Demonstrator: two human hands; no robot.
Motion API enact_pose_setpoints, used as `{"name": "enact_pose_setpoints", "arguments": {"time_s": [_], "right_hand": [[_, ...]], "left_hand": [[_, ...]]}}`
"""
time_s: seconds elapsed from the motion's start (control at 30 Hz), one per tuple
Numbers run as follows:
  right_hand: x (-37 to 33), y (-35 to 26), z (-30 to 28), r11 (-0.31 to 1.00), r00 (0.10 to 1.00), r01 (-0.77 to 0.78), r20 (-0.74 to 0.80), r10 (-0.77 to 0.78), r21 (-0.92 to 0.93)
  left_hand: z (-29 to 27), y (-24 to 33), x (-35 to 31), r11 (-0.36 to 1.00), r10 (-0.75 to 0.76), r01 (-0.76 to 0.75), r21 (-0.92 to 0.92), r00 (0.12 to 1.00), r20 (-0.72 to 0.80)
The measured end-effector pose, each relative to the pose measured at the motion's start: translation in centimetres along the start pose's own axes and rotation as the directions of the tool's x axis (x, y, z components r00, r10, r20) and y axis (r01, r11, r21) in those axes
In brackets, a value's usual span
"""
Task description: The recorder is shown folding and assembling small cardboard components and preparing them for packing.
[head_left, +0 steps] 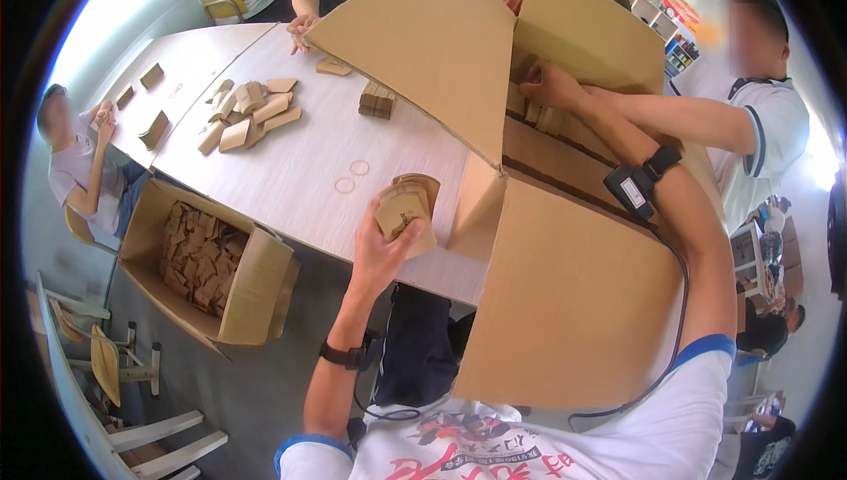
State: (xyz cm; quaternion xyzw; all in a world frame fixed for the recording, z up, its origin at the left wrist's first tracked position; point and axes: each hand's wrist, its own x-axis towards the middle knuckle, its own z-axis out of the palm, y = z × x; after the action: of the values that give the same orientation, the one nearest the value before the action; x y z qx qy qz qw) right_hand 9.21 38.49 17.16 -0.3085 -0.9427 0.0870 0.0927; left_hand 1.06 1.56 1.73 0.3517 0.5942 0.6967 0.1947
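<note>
My left hand (382,246) is closed around a small stack of brown kraft paper pieces (410,208) with rounded ends, held fanned above the table's near edge. A large open cardboard carton (565,281) stands to the right of it, flaps spread. My right hand (554,87) reaches into that carton, its fingers bent together at the far end; what is between them I cannot make out. Below those fingers, brown pieces (549,118) stand in a row. Cardboard strips run along the carton's inside, and its raised flap (432,34) hides part of the table.
On the white table (300,180) lie a loose pile of brown pieces (245,114), a neat stack (377,101) and two rubber bands (345,185). A floor carton (256,290) holds many pieces. Co-workers sit or stand around; one (750,118) is close on the right.
</note>
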Motion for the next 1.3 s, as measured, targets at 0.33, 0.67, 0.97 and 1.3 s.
{"name": "enact_pose_setpoints", "arguments": {"time_s": [0.33, 0.67, 0.97, 1.3], "right_hand": [[0.2, 3.1, 0.0, 0.964, 0.995, 0.025, 0.096, 0.0, -0.263], [0.4, 1.7, 1.9, 0.977, 0.998, -0.032, -0.064, 0.019, -0.21], [-0.4, -1.1, 0.2, 0.996, 0.994, -0.09, 0.057, 0.089, 0.008], [-0.8, 0.8, -0.9, 0.994, 0.98, -0.098, -0.176, 0.09, -0.039]], "left_hand": [[0.6, 0.4, 0.3, 1.0, -0.009, 0.009, -0.005, 0.999, 0.031], [-0.1, -0.3, 0.0, 0.998, 0.012, -0.013, 0.062, 1.0, 0.004], [-0.2, 0.0, 0.2, 0.995, 0.022, -0.02, 0.095, 1.0, -0.017], [0.8, -1.5, 3.0, 0.996, 0.021, -0.03, -0.083, 0.994, -0.111]]}}
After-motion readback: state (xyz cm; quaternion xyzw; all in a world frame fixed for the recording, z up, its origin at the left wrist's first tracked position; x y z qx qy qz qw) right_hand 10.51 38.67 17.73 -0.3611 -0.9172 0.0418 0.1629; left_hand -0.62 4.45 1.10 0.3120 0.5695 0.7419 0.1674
